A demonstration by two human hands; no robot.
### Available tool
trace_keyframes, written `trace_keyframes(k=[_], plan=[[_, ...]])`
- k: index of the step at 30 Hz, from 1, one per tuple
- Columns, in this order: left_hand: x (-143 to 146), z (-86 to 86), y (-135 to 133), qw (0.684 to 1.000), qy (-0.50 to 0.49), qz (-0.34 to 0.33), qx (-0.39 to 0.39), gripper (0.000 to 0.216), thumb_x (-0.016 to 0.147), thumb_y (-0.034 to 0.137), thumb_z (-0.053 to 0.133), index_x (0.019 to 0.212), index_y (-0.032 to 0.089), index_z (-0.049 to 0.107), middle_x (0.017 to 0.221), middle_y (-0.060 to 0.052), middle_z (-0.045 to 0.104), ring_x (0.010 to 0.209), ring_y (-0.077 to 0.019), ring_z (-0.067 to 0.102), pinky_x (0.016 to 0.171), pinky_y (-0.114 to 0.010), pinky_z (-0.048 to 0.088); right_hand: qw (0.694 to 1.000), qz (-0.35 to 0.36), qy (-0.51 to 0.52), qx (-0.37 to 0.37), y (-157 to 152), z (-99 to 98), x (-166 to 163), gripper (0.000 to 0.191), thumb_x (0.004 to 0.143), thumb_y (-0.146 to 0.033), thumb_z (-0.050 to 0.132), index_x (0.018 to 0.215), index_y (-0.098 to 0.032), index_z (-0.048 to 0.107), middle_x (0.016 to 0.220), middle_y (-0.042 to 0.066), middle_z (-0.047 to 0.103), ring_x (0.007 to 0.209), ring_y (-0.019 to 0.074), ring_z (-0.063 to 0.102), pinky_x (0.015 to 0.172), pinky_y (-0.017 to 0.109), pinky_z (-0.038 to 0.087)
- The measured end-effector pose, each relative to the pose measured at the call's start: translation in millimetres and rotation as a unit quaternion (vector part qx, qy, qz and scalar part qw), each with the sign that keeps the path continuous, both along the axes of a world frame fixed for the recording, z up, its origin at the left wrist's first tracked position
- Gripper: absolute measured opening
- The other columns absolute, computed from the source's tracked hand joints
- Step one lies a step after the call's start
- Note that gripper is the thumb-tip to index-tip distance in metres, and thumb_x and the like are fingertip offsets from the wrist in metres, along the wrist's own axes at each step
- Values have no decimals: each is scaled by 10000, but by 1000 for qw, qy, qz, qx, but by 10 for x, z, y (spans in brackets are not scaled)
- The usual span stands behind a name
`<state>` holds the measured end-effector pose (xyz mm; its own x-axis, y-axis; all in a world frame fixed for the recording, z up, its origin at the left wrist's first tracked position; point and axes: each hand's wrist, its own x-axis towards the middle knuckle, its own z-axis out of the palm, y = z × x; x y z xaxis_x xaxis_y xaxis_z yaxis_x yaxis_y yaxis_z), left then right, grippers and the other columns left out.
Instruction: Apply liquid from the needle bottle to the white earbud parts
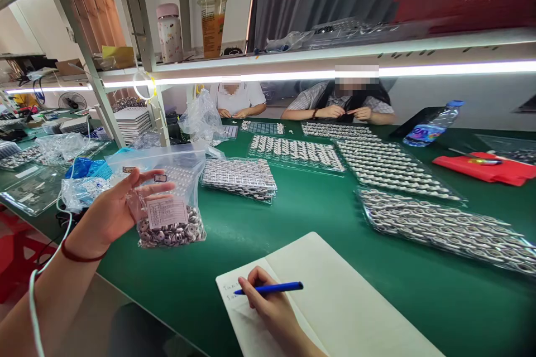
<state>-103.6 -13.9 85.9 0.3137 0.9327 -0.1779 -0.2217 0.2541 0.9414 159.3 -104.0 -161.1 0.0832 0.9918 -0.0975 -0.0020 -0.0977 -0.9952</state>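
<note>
My left hand [115,209] holds up a clear plastic bag [176,189] by its side. The bag's bottom is full of small metal rings and it carries a white label [167,212]. Its lower end rests near the green table [293,217]. My right hand [263,295] grips a blue pen [270,289] with its tip on the top left of an open white notebook [335,301], where a few written lines show. A red band circles my left wrist.
Clear trays of metal parts [238,177] [444,228] [389,167] cover the table ahead and to the right. Two people sit across, hands busy. A water bottle [431,125], a red folder [486,168], plastic bags at left, and a shelf frame stand around.
</note>
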Motion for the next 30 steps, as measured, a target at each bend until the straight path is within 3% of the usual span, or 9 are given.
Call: trace_keyframes(k=[13,20,30], plan=[[-5,-4,12,1000,-2,12,-7,364,888,499,545,1042,232,739,1198,-160,694,1149,-371,624,855,-461,576,1000,12,2,-8,4,117,-7,569,677,-762,642,604,-233,446,484,-50,441,459,134,430,504,277,371],[-18,-6,13,1000,-3,13,-8,354,878,495,572,1050,231,735,1215,-161,685,1168,-388,607,907,-506,546,1000,-1,-1,7,1,30,-10,527,734,-704,640,610,-230,447,486,-52,437,462,134,432,508,272,379],[-8,13,-7,1000,-14,20,-16,342,912,464,533,1042,216,729,1168,-165,705,1112,-350,650,845,-441,584,1000,4,3,6,8,-109,4,481,770,-650,644,636,-231,449,499,-50,458,478,138,448,523,270,371]])
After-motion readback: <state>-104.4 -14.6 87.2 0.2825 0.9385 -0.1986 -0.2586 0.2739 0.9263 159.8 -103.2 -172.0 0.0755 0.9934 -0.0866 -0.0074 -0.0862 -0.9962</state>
